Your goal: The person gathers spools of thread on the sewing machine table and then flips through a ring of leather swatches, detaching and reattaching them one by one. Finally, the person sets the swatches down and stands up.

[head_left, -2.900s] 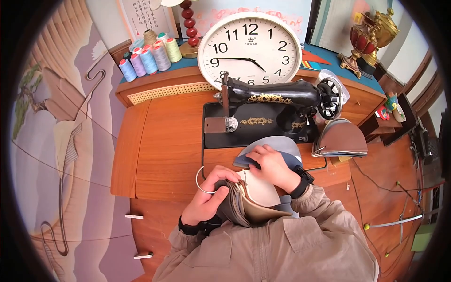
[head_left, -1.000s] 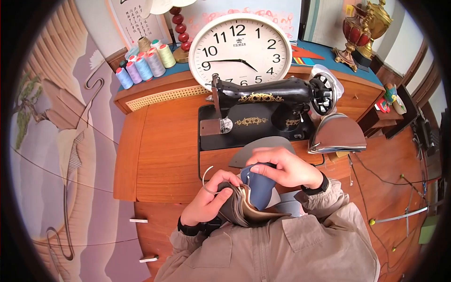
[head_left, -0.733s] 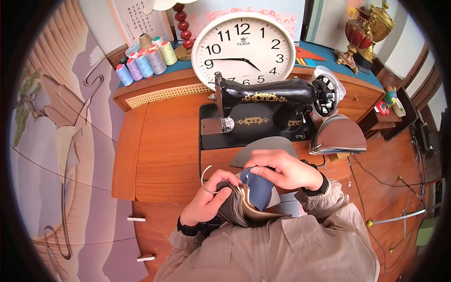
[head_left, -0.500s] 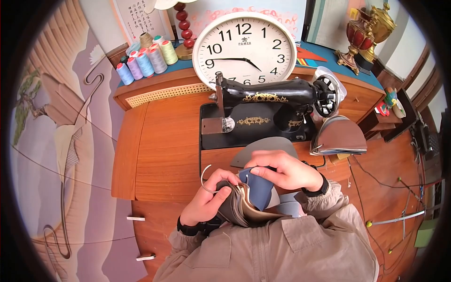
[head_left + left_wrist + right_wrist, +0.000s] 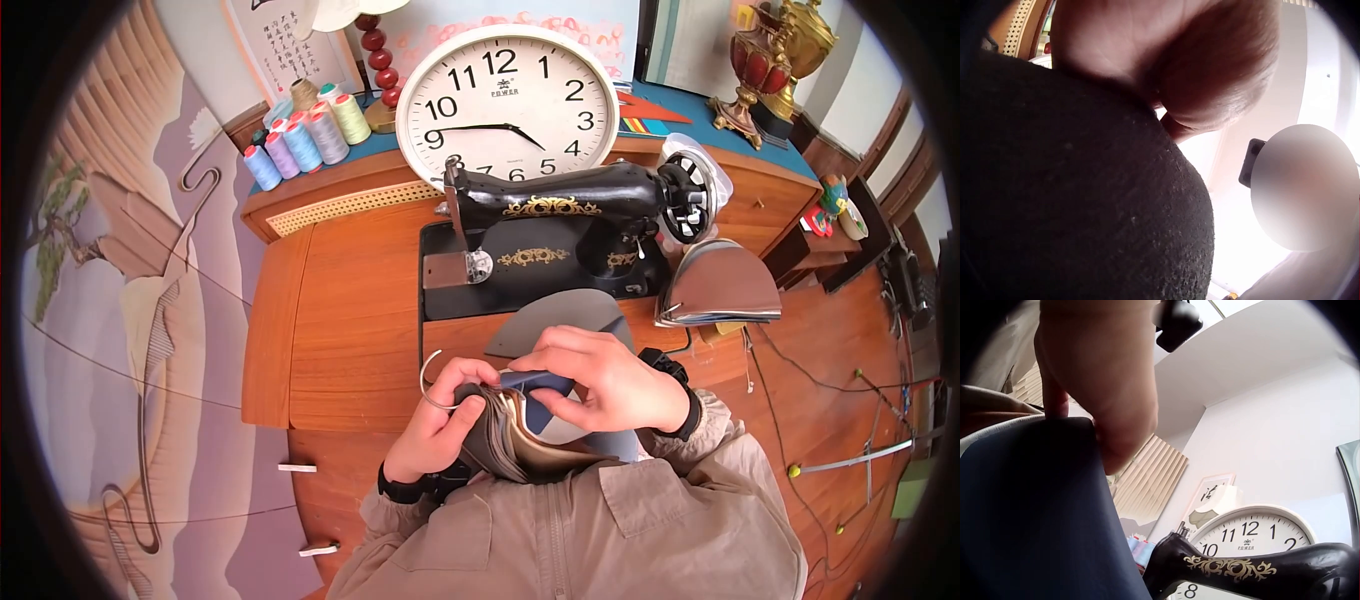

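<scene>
In the head view my left hand [image 5: 440, 415] grips a bundle of brown and beige leather-like swatches [image 5: 500, 440] close to the jacket, thumb on the near side. An open metal ring [image 5: 428, 378] curves out from the bundle's left end. My right hand [image 5: 610, 385] pinches a navy swatch [image 5: 525, 380] at that ring end, close to the left fingertips. In the right wrist view the navy swatch [image 5: 1035, 512] fills the lower left, with fingers at its top edge. A dark swatch [image 5: 1085, 187] covers much of the left wrist view, below the left palm [image 5: 1166, 56].
A grey rounded swatch [image 5: 545, 315] lies on the wooden table [image 5: 350, 320] before the black sewing machine [image 5: 560, 205]. Another bundle with a brown top [image 5: 725, 285] sits at right. Behind stand a large clock [image 5: 510, 110] and several thread spools [image 5: 305, 140].
My right hand has lifted the navy swatch from the table to the ring end of the bundle. Since half a second ago its fingers have shifted and the swatch has turned. The left hand keeps its grip.
</scene>
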A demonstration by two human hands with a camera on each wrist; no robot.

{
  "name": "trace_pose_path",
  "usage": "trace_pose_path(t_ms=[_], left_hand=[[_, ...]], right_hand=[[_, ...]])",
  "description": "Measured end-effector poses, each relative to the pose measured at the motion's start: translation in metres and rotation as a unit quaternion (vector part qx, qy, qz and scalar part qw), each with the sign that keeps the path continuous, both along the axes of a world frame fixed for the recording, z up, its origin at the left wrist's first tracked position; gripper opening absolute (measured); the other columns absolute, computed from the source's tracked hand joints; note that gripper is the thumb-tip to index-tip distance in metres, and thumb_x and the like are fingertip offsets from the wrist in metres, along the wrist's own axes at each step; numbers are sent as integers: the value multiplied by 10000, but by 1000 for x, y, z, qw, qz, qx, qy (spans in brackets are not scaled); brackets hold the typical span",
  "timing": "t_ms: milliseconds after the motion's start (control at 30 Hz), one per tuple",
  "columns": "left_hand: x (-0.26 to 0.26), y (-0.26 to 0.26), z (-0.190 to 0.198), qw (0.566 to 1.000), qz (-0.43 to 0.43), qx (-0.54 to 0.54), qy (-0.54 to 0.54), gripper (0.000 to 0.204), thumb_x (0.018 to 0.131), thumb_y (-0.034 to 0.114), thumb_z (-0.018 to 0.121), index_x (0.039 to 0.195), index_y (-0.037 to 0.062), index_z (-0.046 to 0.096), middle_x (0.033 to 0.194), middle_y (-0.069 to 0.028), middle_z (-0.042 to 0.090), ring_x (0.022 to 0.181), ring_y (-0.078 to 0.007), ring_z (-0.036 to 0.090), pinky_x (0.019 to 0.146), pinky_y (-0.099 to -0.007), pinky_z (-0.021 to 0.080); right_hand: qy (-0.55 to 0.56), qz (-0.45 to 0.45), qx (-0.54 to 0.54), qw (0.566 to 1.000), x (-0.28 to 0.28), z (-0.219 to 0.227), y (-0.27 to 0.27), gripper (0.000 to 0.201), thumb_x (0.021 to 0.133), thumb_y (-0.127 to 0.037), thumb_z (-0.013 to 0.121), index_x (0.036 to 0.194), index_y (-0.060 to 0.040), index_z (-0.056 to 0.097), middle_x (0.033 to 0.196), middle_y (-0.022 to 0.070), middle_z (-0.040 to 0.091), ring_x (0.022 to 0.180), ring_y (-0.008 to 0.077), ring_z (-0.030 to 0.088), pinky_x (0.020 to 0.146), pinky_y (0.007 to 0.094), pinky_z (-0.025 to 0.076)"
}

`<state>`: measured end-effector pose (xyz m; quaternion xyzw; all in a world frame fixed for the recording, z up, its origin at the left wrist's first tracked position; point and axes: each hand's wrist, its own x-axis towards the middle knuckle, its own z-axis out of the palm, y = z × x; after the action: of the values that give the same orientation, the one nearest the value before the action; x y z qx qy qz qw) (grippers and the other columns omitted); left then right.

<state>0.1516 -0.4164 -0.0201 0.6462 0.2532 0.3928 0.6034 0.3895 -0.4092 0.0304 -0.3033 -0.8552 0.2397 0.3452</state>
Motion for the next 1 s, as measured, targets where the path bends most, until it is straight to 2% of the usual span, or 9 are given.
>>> trace_pose_path(t_ms=[67, 133, 233, 300, 333, 367, 633, 867, 1000], left_hand=[[3, 0, 0, 1000, -9, -11, -15, 218, 964, 30, 436, 1181, 7, 451, 1143, -67, 506, 1086, -145, 479, 988, -296, 366], [4, 1, 0, 1000, -15, 9, -10, 212, 966, 32, 437, 1176, 8, 454, 1143, -70, 506, 1085, -146, 477, 989, -294, 363], [6, 1, -1, 999, -23, 40, -7, 198, 971, 40, 439, 1166, 10, 460, 1142, -77, 507, 1083, -150, 478, 992, -293, 361], [7, 0, -1, 998, -25, 50, -9, 191, 974, 46, 441, 1160, 10, 464, 1141, -80, 508, 1083, -154, 480, 993, -293, 360], [8, -2, -1, 999, -7, 48, -11, 194, 987, 150, 465, 1129, 16, 459, 1097, -93, 518, 1046, -172, 485, 957, -312, 369], [9, -3, -1, 999, 10, 46, -13, 252, 1001, 253, 489, 1097, 23, 454, 1054, -105, 527, 1010, -189, 491, 921, -331, 378], [8, -5, -3, 998, 11, 39, -48, 273, 999, 285, 495, 1085, 31, 444, 1008, -101, 514, 964, -176, 477, 889, -327, 381], [3, -5, -2, 996, 2, 16, -90, 293, 1004, 320, 487, 1054, 35, 439, 1006, -112, 520, 931, -160, 475, 862, -307, 390], [-6, 0, -9, 992, -35, 18, -118, 164, 1015, 182, 454, 1077, 31, 442, 1048, -102, 533, 995, -171, 496, 927, -322, 391]], right_hand=[[3, -9, -27, 1000, 2, -1, -1, 269, 761, -39, 700, 1019, -10, 630, 845, 93, 552, 778, 288, 577, 658, 372, 492], [-20, -32, 104, 994, 3, -3, 0, 290, 722, -18, 707, 1005, -14, 643, 849, 74, 558, 775, 262, 580, 655, 358, 497], [-90, -76, 215, 970, 4, -1, -4, 306, 679, -6, 712, 979, -21, 657, 855, 53, 565, 770, 227, 580, 649, 344, 502], [-83, -84, 226, 967, 2, -5, -6, 317, 664, -4, 714, 976, -26, 661, 855, 47, 569, 765, 216, 579, 647, 340, 503], [-76, -93, 237, 964, 2, -8, -7, 329, 650, -2, 715, 973, -30, 666, 856, 40, 574, 759, 205, 577, 646, 335, 504], [-76, -93, 237, 964, 1, -10, -8, 329, 650, -2, 715, 973, -30, 666, 856, 40, 574, 759, 205, 577, 646, 335, 504], [31, -59, 116, 991, -2, -21, -12, 265, 753, -31, 711, 1015, -41, 673, 868, 55, 603, 752, 234, 597, 635, 337, 506], [60, -48, 122, 990, -13, -26, -16, 264, 692, -3, 745, 950, -16, 691, 830, 72, 628, 691, 223, 619, 595, 325, 497], [79, -50, 120, 988, -18, -30, -14, 227, 706, -1, 732, 928, -12, 688, 824, 72, 630, 691, 220, 628, 591, 322, 498]])
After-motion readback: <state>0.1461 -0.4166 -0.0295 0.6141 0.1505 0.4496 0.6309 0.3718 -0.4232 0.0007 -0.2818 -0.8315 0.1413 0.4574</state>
